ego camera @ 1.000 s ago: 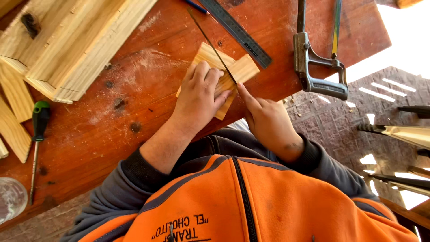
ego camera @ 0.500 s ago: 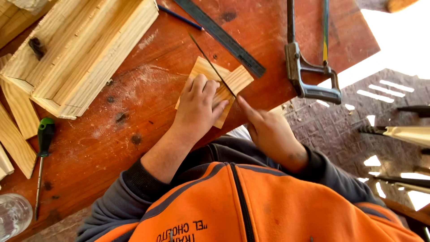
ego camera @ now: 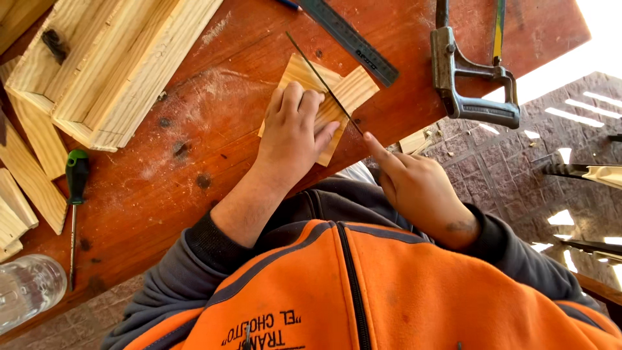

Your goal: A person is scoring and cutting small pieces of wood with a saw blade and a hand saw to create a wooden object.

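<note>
Left hand (ego camera: 293,133) lies flat, fingers spread, palm down; right hand (ego camera: 418,188) curled, forefinger extended.

a printed label (ego camera: 262,329) in dark lettering is seen on the orange jacket (ego camera: 389,291), low on the chest beside the zip. no packages, signs or screens are shown anywhere on the workbench.

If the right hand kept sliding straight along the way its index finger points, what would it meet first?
The right hand points up-left along a thin blade lying across the small wooden piece. It would likely meet that wood first, close beside the left hand pressing it down; depth is uncertain.
</note>
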